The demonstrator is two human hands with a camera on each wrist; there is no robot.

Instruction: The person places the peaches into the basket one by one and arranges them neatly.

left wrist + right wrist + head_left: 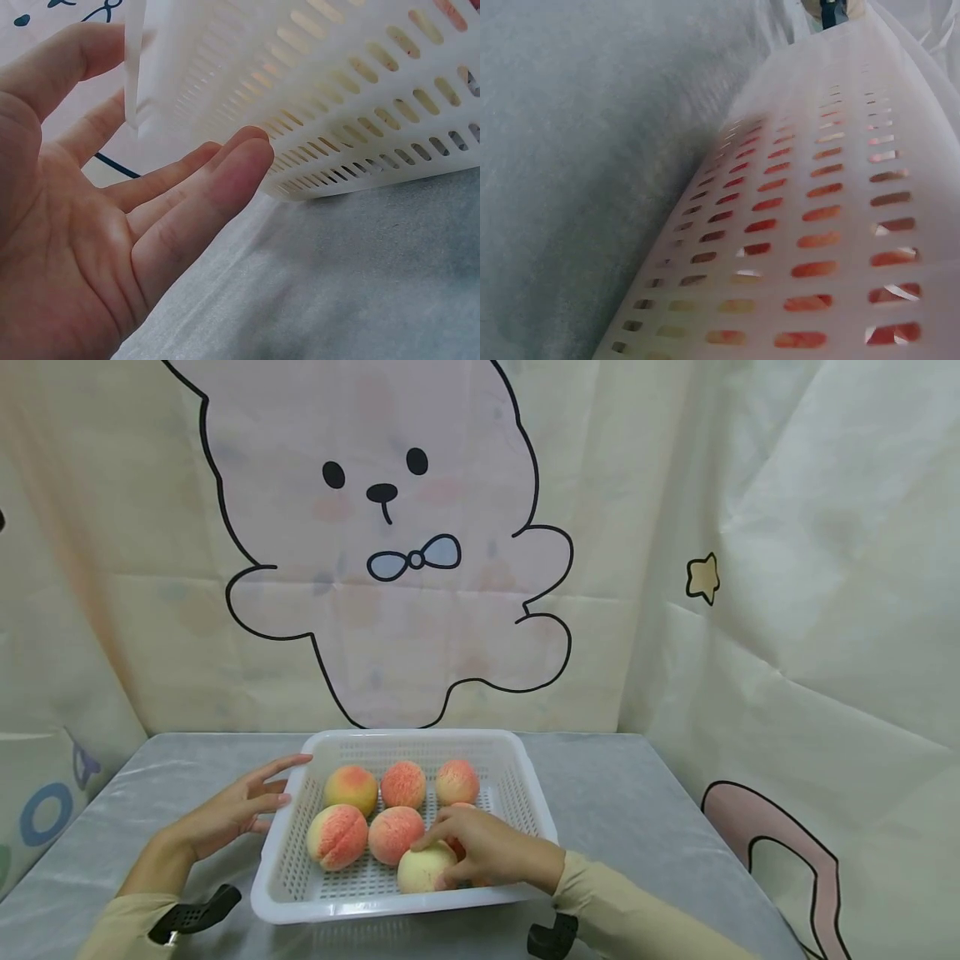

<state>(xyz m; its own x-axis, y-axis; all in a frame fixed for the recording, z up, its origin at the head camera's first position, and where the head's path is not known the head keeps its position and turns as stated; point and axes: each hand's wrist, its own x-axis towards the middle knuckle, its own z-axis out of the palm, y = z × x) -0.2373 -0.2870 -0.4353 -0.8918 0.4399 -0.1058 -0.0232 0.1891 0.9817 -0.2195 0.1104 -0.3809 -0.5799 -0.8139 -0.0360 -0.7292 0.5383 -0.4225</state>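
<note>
A white slotted plastic basket (360,910) holds several peaches. My right hand (491,847) reaches over its near right side, with thumb and fingers around a pale yellow peach (423,868) at the front. Part of another peach is hidden under that hand. Beside it lie a pink peach (395,836) and a large red-and-cream peach (337,837). My left hand (232,810) is at the basket's left side, fingers spread and fairly straight, fingertips right at the rim. The left wrist view shows that palm (67,247) facing the slotted wall (360,97).
Along the back of the basket sit an orange-yellow peach (351,790) and two pinkish ones. A grey cloth (600,793) covers the table. Behind it hangs a curtain (600,652) with a cartoon bear. The right wrist view shows the basket's outer wall (780,247).
</note>
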